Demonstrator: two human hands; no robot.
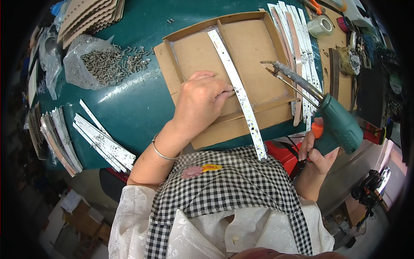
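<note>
A long white LED circuit-board strip [236,83] lies slanted across a shallow cardboard box [261,56], its near end reaching past the box toward my checked apron. My left hand [200,97] is over the box, thumb and fingers pinched together at the strip's left edge. What sits between those fingertips is too small to make out. In my right hand [319,153] is a green soldering gun [338,123] with an orange trigger, gripped by its handle. Its metal barrel and thin feed tube point up and left, and the tip [265,63] hangs over the box's right side, apart from the strip.
Small metal parts [114,64] spill from a clear plastic bag on the green table. Bundles of similar strips lie at left [103,142] and right [302,56]. A tape roll [320,26] and tools crowd the far right; stacked corrugated cardboard [88,17] stands far left.
</note>
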